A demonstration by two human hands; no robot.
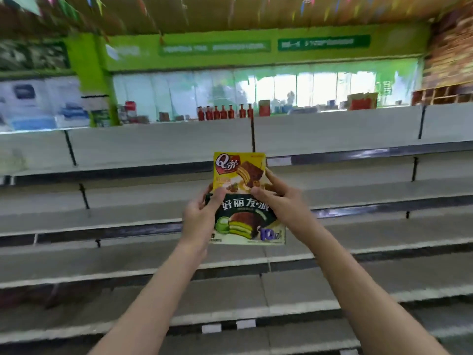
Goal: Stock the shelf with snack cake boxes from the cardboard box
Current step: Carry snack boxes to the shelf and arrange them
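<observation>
Two snack cake boxes held mid-air before grey metal shelf tiers: yellow cardboard box behind dark-green one. Left hand and right hand each grip both. Green shop wall behind.

Bare grey shelves lie open ahead; black uprights divide them.

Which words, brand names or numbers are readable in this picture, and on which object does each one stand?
"Q蒂": yellow snack cake box, upper of the two held.
"好丽友·派": dark green snack cake box, lower one.
"10": same green box, bottom right corner.
Green wall signs: white text, too blurred to read.
Shelf price tags: unreadable.
</observation>
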